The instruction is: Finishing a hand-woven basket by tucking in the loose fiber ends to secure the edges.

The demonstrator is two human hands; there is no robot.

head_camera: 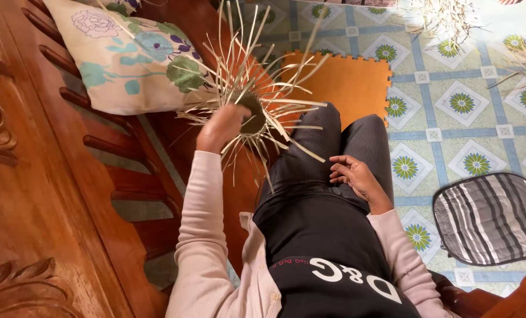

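Note:
My left hand [220, 126] is raised over the wooden bench and grips a small round woven base [255, 113] from which several long pale straw strips [286, 103] fan out in all directions. My right hand [354, 176] rests on my right thigh with fingers loosely apart and nothing in it. I sit on the bench in dark striped trousers, a black top and a pink long-sleeved cardigan.
A floral cushion [127, 56] leans on the carved wooden bench [45, 194] at left. An orange foam mat [351, 82] lies on the patterned tile floor [451, 135]. A striped cushion [491, 217] lies at right. Loose straw [445, 17] lies at the far top.

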